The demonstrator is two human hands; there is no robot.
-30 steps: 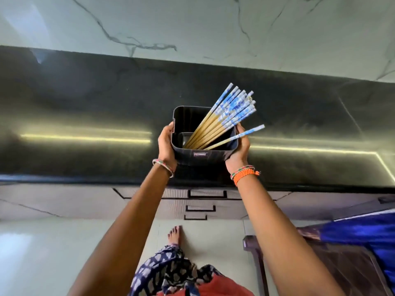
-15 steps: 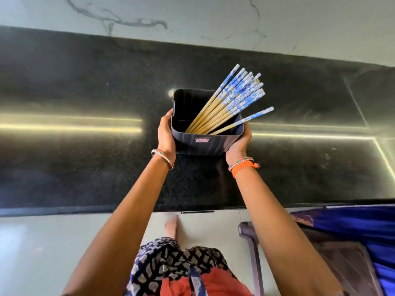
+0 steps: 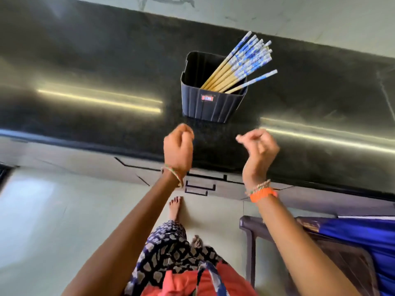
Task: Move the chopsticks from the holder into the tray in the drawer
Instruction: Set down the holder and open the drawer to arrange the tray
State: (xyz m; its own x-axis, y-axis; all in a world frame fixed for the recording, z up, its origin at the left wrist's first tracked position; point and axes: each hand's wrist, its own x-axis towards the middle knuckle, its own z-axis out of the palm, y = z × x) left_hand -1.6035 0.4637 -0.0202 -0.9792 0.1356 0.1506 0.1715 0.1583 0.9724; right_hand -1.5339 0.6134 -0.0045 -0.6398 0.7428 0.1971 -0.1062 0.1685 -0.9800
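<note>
A black square holder [image 3: 210,107] stands on the dark stone counter [image 3: 106,67]. Several chopsticks [image 3: 241,65] with wooden shafts and blue-and-white tops lean out of it toward the upper right. My left hand [image 3: 178,147] hovers in front of the holder, near the counter's front edge, with its fingers loosely curled and nothing in it. My right hand [image 3: 257,150] is level with it on the right, fingers also curled and empty. Both hands are apart from the holder. Below the counter, closed drawer fronts with dark handles [image 3: 199,186] show between my wrists.
A pale marble wall [image 3: 299,16] runs behind the counter. A dark chair [image 3: 320,248] with blue cloth [image 3: 367,242] stands on the floor at the lower right. My bare foot [image 3: 175,208] is on the pale floor below the drawers.
Both hands have let go of the holder and pulled back toward me. The holder now rests alone on the counter. The drawer fronts have come back into view.
</note>
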